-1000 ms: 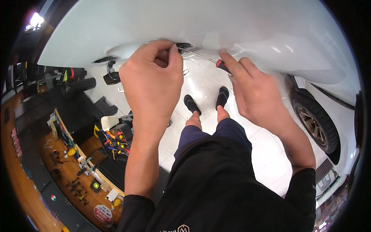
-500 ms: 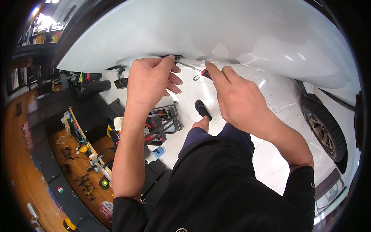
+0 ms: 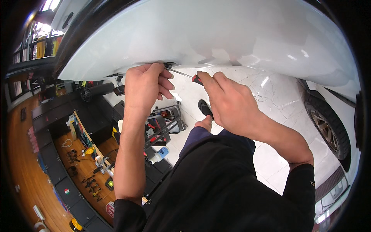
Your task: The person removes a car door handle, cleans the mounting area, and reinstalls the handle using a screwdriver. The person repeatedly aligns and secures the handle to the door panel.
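Observation:
Across the top spans a glossy white car body panel (image 3: 162,34), with a dark recess (image 3: 170,64) at its lower edge. My right hand (image 3: 232,101) is wrapped round the red and black handle of a screwdriver (image 3: 180,72), index finger laid along it. The thin metal shaft points left to the recess. There my left hand (image 3: 142,87) pinches with thumb and index finger beside the shaft's tip, its other fingers loosely curled. What lies in that pinch is hidden, and so is the tip.
Below left stand a wheeled tool cart (image 3: 164,120), a bottle with a blue label (image 3: 159,154) and a black workbench (image 3: 92,127) with several tools. A car wheel (image 3: 326,125) is at the right. My foot in a black sandal (image 3: 205,110) rests on the white tiled floor (image 3: 276,83).
The view has shifted slightly, so the panel's edge sits lower. Both hands and the screwdriver appear a little lower and farther left; both grips look the same.

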Motion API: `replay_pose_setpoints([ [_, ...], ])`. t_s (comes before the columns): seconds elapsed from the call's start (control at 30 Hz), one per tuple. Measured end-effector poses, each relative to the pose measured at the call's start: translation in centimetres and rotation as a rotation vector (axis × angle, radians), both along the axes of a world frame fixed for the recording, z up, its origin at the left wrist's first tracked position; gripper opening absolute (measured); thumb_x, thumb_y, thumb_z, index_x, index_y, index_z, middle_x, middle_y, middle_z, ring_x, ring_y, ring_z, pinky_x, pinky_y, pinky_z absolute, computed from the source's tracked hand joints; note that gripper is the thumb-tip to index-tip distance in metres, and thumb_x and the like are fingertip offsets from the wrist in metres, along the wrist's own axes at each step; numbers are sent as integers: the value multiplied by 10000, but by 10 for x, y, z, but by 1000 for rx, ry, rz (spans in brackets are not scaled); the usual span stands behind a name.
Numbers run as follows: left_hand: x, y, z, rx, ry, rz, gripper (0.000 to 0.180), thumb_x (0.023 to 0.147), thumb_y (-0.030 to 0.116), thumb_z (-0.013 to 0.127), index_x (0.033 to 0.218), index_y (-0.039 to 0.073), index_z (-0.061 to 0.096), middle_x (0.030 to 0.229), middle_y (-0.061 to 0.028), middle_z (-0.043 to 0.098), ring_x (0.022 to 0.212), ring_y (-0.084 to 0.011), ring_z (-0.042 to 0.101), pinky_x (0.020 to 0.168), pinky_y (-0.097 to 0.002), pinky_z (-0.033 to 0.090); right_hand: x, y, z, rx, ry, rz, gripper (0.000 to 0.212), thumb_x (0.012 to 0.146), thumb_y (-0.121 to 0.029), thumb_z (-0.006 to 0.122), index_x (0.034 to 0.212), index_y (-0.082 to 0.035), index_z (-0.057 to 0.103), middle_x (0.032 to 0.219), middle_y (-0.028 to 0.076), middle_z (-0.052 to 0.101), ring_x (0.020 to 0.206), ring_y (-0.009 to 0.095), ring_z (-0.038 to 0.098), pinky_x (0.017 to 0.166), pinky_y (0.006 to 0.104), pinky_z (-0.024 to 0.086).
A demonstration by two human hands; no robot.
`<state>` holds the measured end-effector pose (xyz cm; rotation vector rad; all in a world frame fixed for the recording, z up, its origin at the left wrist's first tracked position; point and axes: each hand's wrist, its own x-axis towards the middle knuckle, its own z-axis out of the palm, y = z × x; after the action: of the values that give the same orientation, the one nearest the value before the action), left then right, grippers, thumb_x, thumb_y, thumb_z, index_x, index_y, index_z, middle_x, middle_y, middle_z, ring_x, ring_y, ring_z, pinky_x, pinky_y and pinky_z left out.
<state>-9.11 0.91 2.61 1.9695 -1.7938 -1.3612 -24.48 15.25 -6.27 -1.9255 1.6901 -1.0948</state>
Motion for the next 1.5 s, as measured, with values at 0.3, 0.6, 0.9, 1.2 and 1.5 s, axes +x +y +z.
replay_pose_setpoints([
  [0.3,-3,5,1,12,52,55,333,969,198,561,851,-72,716,675,-155,701,534,-203,693,488,-273,490,0,-1,-10,-109,-35,-26,542,764,-11,696,1292,69,601,896,127,577,667,241,627,555,333,518],
  [0.6,-3,6,1,25,48,74,340,981,200,571,859,-83,716,703,-165,712,566,-210,708,527,-271,527,-1,0,-16,-129,-20,6,776,742,-389,830,1301,93,589,889,111,553,674,215,592,581,309,518],
  [0.9,-2,9,-1,18,82,72,334,983,187,565,878,-96,709,726,-190,718,582,-229,719,532,-284,539,-2,4,-12,-120,-19,22,746,753,-368,832,1286,99,598,897,112,557,669,211,598,579,309,518],
  [1.2,-4,10,-1,36,89,65,340,984,183,557,885,-109,702,731,-198,719,586,-230,721,540,-287,552,-1,5,-14,-165,-32,5,629,766,-243,811,1242,120,619,898,121,576,656,210,589,558,307,514],
  [1.5,-4,12,-3,30,76,61,344,991,214,559,884,-78,706,709,-166,710,559,-221,705,515,-273,522,-2,6,-16,-176,-7,21,462,757,-128,770,1102,152,643,1111,180,663,748,220,590,560,310,520],
])
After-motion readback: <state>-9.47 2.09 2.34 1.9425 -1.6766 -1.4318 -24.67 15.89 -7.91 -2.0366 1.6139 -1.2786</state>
